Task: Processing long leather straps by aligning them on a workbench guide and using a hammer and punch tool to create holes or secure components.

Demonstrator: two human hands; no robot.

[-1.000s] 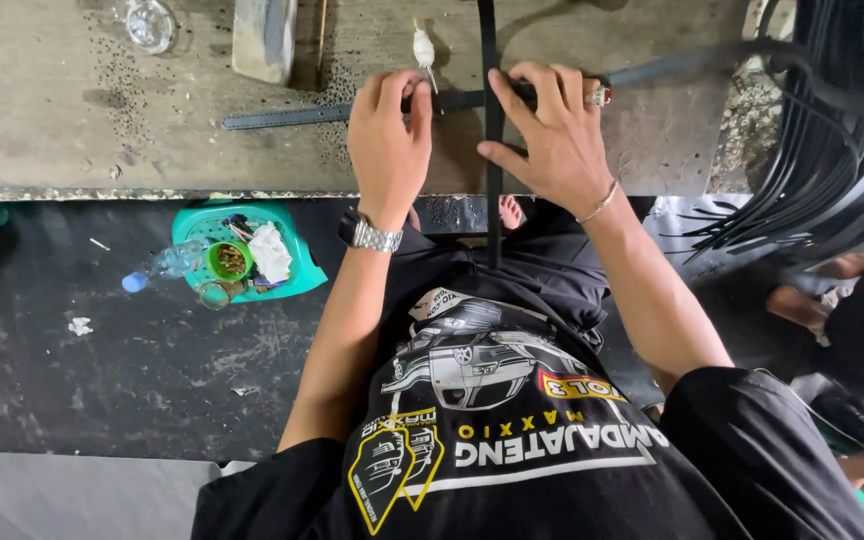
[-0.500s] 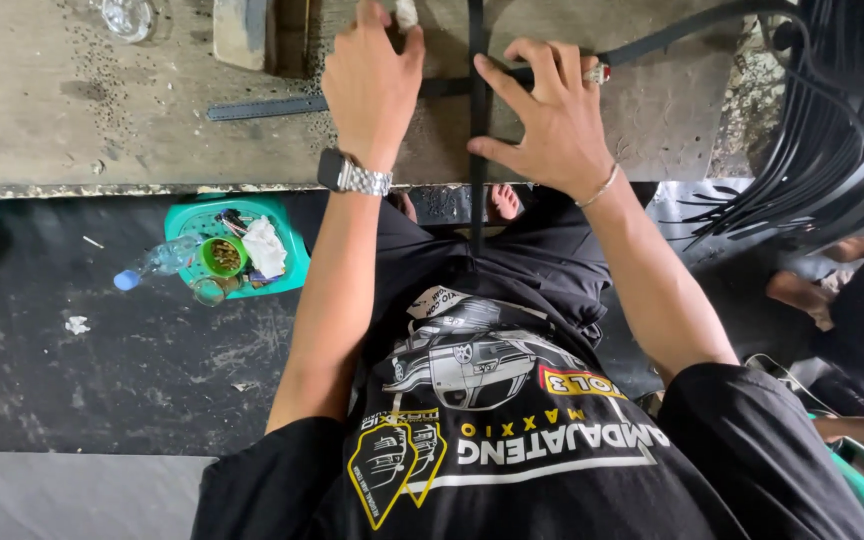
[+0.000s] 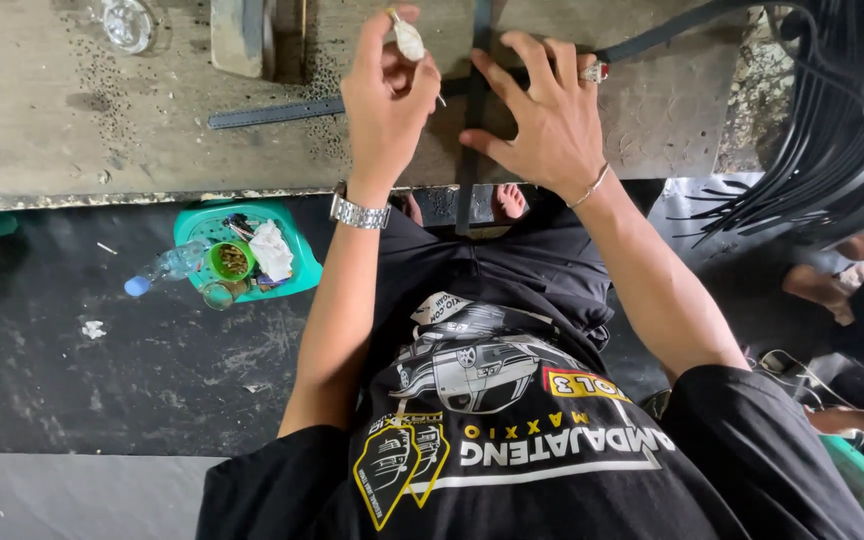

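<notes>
In the head view, the left hand [image 3: 387,100] is lifted off the workbench [image 3: 72,130] at about eleven o'clock, its fingertips pinched narrowly round a small pale tool [image 3: 408,38]; what the tool is exactly cannot be told. The right hand [image 3: 552,125] lies spread wide and flat at about one o'clock, pressing down on a dark upright strap [image 3: 476,80] that runs from twelve o'clock toward six and hangs over the bench edge. A second dark strap [image 3: 282,110] crosses it, lying from nine o'clock toward two, and passes beneath both hands. A wristwatch [image 3: 359,212] sits on the left wrist, a thin bracelet [image 3: 592,185] on the right.

To work the crossing well, the right palm should probably hold both straps square and still, fingers clear of the spot, while the left hand brings the tool straight down on the overlap.

At nine o'clock, below the bench, a green tray [image 3: 297,270] holds a cup, a bottle and a rag. At three o'clock a bundle of black strips [image 3: 822,150] hangs loose.
</notes>
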